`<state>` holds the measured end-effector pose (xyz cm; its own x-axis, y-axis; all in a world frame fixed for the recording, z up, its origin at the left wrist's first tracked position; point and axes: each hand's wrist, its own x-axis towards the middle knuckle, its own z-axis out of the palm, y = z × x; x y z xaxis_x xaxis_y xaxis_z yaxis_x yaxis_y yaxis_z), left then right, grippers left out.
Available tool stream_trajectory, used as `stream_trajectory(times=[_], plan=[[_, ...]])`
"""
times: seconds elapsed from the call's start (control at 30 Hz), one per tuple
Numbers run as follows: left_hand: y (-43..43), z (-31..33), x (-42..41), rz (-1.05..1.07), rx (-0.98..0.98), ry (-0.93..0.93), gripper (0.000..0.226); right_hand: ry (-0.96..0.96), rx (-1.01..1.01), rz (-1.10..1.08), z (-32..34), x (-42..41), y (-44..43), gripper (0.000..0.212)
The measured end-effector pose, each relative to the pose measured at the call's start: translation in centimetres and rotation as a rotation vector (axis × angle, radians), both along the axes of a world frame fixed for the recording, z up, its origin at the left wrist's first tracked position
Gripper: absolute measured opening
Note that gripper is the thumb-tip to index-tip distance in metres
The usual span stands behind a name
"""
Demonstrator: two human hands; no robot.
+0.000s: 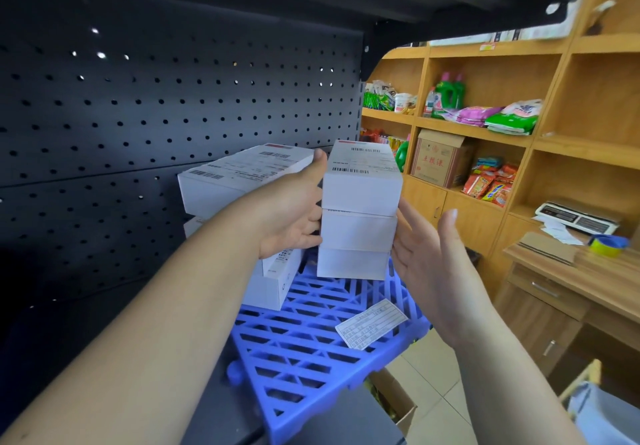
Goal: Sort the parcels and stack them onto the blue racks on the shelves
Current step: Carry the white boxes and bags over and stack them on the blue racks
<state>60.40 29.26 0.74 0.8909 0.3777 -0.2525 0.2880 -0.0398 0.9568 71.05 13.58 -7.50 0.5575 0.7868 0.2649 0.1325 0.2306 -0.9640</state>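
A stack of three white parcels (358,216) stands on the blue rack (304,351) on the dark shelf, with a shipping label on top. To its left a second stack of white parcels (239,181) sits against the pegboard. My left hand (294,212) presses flat against the left side of the three-parcel stack, thumb up near its top box. My right hand (433,268) is at the stack's right side, fingers straight, fingertips touching the lower boxes.
A loose paper label (372,323) lies on the rack near its front. A black pegboard (156,115) backs the shelf and a dark shelf overhangs above. Wooden shelves with goods (485,122) and a wooden desk (588,271) stand to the right. A cardboard box (394,399) sits on the floor below.
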Motion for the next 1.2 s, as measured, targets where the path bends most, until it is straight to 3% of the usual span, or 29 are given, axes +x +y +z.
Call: stream_trajectory(times=[0.13,0.27,0.4,0.5,0.67,0.8,0.97,1.1,1.2], plan=[[-0.2,0.0,0.0,0.009,0.015,-0.004,0.08,0.017,0.008,-0.023,0.0,0.0,0.0,0.077],[-0.2,0.1,-0.1,0.011,0.013,-0.001,0.081,0.022,-0.007,-0.019,-0.1,-0.3,0.4,0.096],[-0.3,0.2,-0.1,0.003,0.029,0.009,0.078,0.033,-0.011,-0.025,-0.2,-0.1,0.4,0.074],[-0.4,0.1,0.0,-0.004,0.02,0.012,0.079,0.078,0.014,-0.021,-0.2,0.1,0.3,0.078],[-0.1,0.1,0.0,0.001,0.001,0.016,0.082,0.037,-0.006,-0.034,-0.5,0.9,0.2,0.065],[-0.1,0.0,0.1,0.014,0.035,0.015,0.081,0.018,0.019,-0.072,-0.6,1.2,0.2,0.072],[0.0,-0.2,0.4,0.029,0.047,0.016,0.081,0.002,0.039,-0.11,-0.5,0.9,0.6,0.062],[-0.2,-0.6,0.6,0.006,-0.055,-0.022,0.066,0.079,0.055,-0.092,-0.9,1.3,0.8,0.07],[-0.5,-1.1,1.2,0.039,-0.166,-0.045,0.058,0.125,0.035,-0.079,-1.5,1.4,0.8,0.06]])
